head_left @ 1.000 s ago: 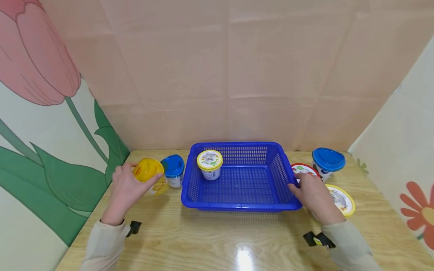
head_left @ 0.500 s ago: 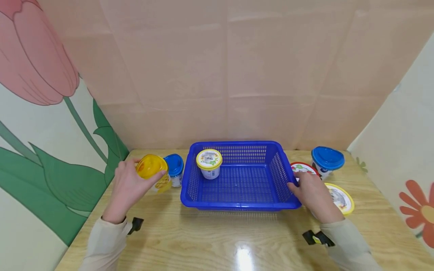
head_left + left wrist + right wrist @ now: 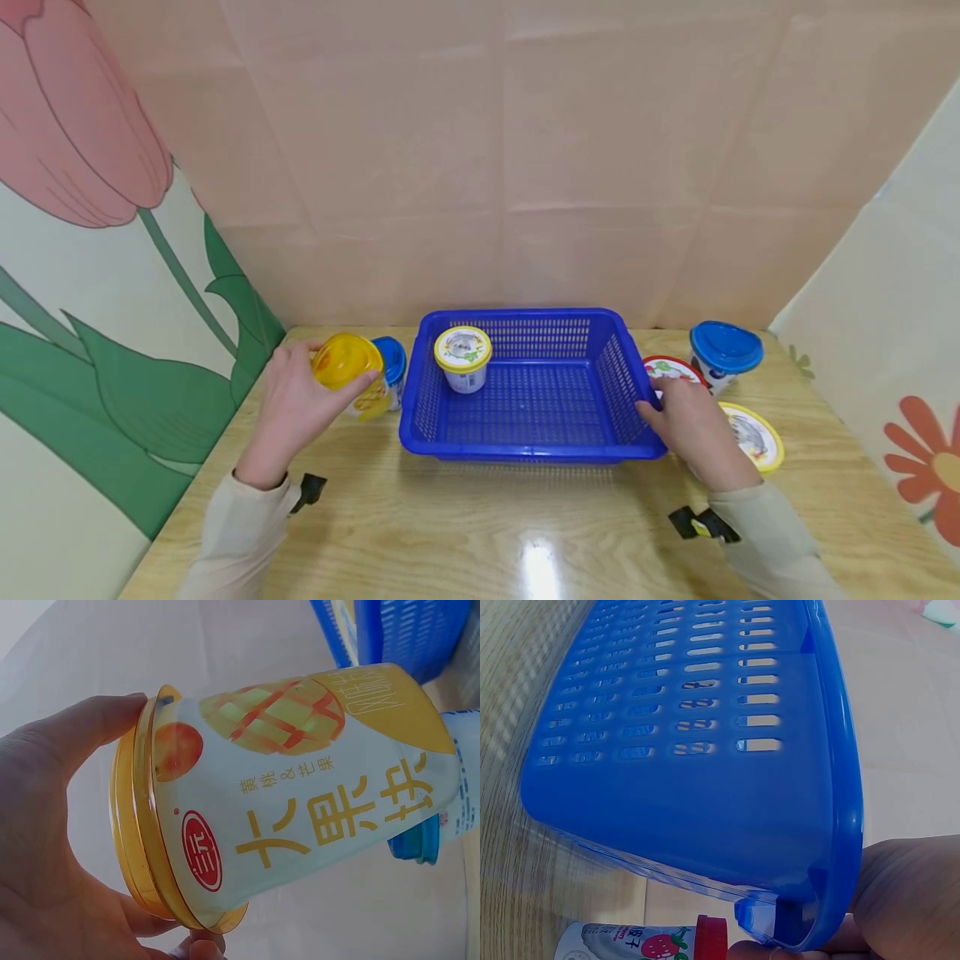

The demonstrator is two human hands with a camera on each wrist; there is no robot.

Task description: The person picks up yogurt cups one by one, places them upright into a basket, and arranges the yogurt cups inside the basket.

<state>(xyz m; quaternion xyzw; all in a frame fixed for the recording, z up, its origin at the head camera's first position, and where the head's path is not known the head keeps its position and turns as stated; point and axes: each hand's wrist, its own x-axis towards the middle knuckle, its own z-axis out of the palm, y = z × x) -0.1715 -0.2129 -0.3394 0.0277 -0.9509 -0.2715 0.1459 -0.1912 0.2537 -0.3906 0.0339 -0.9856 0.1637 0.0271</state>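
Note:
A yogurt cup with a clear yellow lid (image 3: pixel 348 362) is held around its lid by my left hand (image 3: pixel 292 408). The left wrist view shows this cup (image 3: pixel 300 795) with yellow fruit printed on its side, thumb and fingers around the lid's rim. Just behind and right of it stands a blue-lidded cup (image 3: pixel 395 358), partly hidden. My right hand (image 3: pixel 697 433) grips the right rim of a blue plastic basket (image 3: pixel 525 454); in the right wrist view, fingers wrap the basket's (image 3: pixel 705 802) edge. Inside the basket, at the left, stands a small tub with a yellow-rimmed lid (image 3: pixel 463 350).
To the right of the basket are a red-rimmed tub (image 3: pixel 671 365), a blue-lidded cup (image 3: pixel 726 346) and a yellow-rimmed tub (image 3: pixel 753 437), the first and last partly behind my right hand. A papered wall (image 3: pixel 495 167) rises behind the wooden table (image 3: pixel 420 533).
My left hand has moved the yellow-lidded cup rightward and slightly away, towards the basket, covering more of the blue-lidded cup. My right hand stays on the basket rim.

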